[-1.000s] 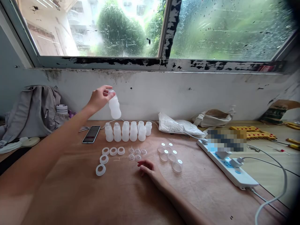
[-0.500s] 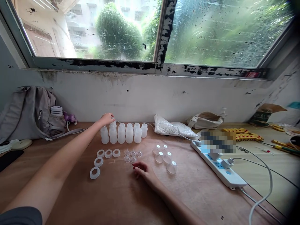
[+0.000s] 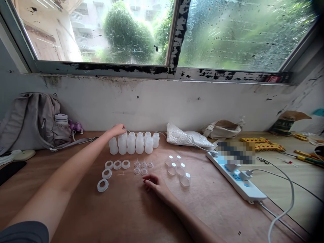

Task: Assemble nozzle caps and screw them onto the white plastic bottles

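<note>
My left hand (image 3: 117,129) reaches to the back left of several frosted white bottles (image 3: 139,144), its fingers curled at the top of a rear bottle; its fingertips and grip are partly hidden. My right hand (image 3: 154,184) rests on the brown table, fingers loosely bent and apart, holding nothing. Just beyond it lie several small clear fittings (image 3: 143,164). White rings (image 3: 102,185) form a bent row on the left. To the right lie clear round covers (image 3: 185,180) and small white discs (image 3: 173,164).
A grey backpack (image 3: 37,121) stands at the left by the wall. On the right lie a white power strip (image 3: 249,191) with cables, a silvery pouch (image 3: 187,136), a beige bag (image 3: 222,129) and yellow plastic pieces (image 3: 268,145).
My left hand has shifted very slightly right at the bottles. My right hand stays nearly where it was.
</note>
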Available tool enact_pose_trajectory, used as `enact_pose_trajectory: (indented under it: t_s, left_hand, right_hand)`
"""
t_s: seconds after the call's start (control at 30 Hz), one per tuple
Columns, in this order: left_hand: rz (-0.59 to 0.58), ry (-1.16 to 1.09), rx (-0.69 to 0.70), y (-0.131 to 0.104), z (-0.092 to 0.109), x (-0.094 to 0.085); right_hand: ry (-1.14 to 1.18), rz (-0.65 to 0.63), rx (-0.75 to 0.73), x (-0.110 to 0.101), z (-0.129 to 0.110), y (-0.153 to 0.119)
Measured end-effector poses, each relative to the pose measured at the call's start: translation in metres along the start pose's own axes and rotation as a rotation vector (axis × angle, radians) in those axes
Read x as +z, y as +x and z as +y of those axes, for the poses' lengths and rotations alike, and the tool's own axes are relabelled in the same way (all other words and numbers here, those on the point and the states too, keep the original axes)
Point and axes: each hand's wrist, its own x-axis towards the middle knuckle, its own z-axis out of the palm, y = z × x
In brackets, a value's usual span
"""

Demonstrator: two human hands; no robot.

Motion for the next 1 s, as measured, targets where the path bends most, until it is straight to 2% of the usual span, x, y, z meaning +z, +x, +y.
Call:
enact_pose_trajectory:
  t_s: [0.2,0.33,0.43,0.5,0.57,0.6,0.67,0.7,0.77,0.83,0.93,1.0]
  left_hand:
    - [0.032,0.002,0.025,0.000,-0.001,0.003]
    - [0.125,0.004,0.062,-0.009,0.003,-0.003]
    - [0.255,0.005,0.112,-0.031,0.011,-0.009]
    - [0.340,0.006,0.163,-0.057,0.014,-0.007]
    - [0.393,0.013,0.244,-0.092,0.013,0.005]
    - [0.459,0.024,0.354,-0.111,0.011,0.014]
    - [0.514,0.041,0.497,-0.149,0.003,0.038]
    - [0.528,0.052,0.508,-0.168,-0.001,0.051]
    - [0.540,0.108,0.441,-0.198,-0.012,0.075]
    - [0.543,0.174,0.323,-0.220,-0.022,0.094]
    - [0.496,0.213,0.195,-0.235,-0.034,0.112]
    - [0.468,0.156,0.151,-0.237,-0.039,0.119]
  right_hand:
    - [0.003,-0.007,-0.022,-0.001,0.003,0.000]
    - [0.006,-0.005,-0.021,0.000,0.003,0.001]
    - [0.010,0.025,-0.024,0.001,-0.001,0.000]
    - [-0.016,0.062,-0.038,0.000,-0.004,-0.002]
    - [-0.064,0.106,-0.064,-0.001,-0.007,-0.003]
    - [-0.101,0.128,-0.084,-0.002,-0.008,-0.004]
    - [-0.218,0.183,-0.157,-0.004,-0.009,-0.005]
    - [-0.303,0.206,-0.213,-0.006,-0.008,-0.005]
    - [-0.501,0.229,-0.345,-0.008,-0.005,-0.004]
    - [-0.669,0.238,-0.447,-0.011,-0.003,-0.002]
    - [-0.828,0.227,-0.486,-0.013,-0.002,0.002]
    - [-0.889,0.193,-0.491,-0.012,-0.002,0.003]
